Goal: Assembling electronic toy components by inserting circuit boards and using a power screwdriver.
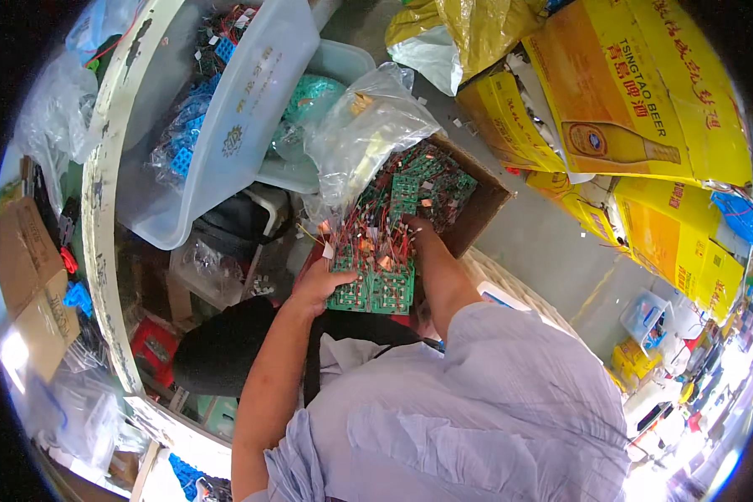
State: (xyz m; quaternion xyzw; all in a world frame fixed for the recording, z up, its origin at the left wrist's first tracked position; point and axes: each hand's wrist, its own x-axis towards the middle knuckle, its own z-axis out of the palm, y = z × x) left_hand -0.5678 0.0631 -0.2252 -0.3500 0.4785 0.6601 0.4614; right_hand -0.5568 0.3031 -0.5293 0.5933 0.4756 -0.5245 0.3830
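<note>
My left hand point(315, 286) is closed on the left edge of a green circuit board panel point(371, 289), its thumb lying over the top. Many red, black and white wires and small orange pieces stand up from the panel's far side. My right hand point(421, 233) is at the near edge of a cardboard box point(487, 194), just past the panel. Its fingers are bent in among the wires and boards, and what they hold is hidden. The box is filled with wired green circuit boards point(443, 191). One larger green board point(405, 192) lies just beyond my right fingertips.
A tilted translucent plastic bin point(251, 109) holds blue connectors and wires at the left. Clear plastic bag point(368, 125) drapes over the box's left side. A pale, chipped table edge point(102, 209) curves along the left. Yellow cartons point(636, 92) stand at the right.
</note>
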